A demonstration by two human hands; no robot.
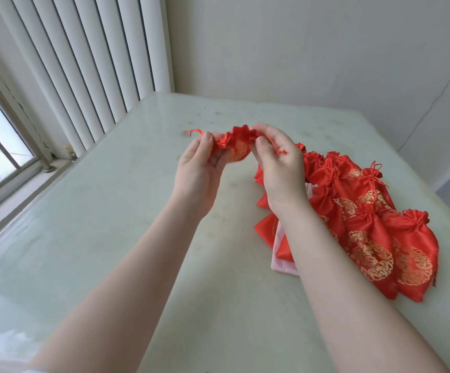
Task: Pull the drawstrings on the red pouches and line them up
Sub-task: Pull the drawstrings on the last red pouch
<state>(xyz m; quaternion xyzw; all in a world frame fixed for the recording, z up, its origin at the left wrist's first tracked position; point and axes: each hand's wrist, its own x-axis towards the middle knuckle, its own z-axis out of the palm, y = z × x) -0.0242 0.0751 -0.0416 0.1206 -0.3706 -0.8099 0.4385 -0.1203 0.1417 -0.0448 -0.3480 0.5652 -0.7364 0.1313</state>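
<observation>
Left hand [201, 160] first: it pinches the left drawstring [193, 132] of the red pouch [236, 145] between thumb and fingers, and the loose end of the cord sticks out to the left of the pouch. I hold the pouch up in the air above the pale table [110, 211], between my two hands, and its mouth is already gathered into ruffles. To the right of the pouch, my right hand [277, 162] pinches the other drawstring [279, 150], whose knotted end hangs over my fingers.

I judge the step in hand to be the closing of the mouth. To do it well, I think I must pull both cords outward at the same time and with equal force, so that the gathers close evenly and the pouch does not slide to one side. A pinch close to the fabric would give me more control, and a slow pull should keep the thin cord from slipping. The satin looks smooth, so I expect it to gather easily.

Further right of the pouch, and nearer to me, the closed pouches [374, 224] lie on the table, overlapping one another. Something pink [280, 251] shows under their left side; what it is, I cannot tell. When the mouth is tight, I believe this pouch belongs beside them.
</observation>
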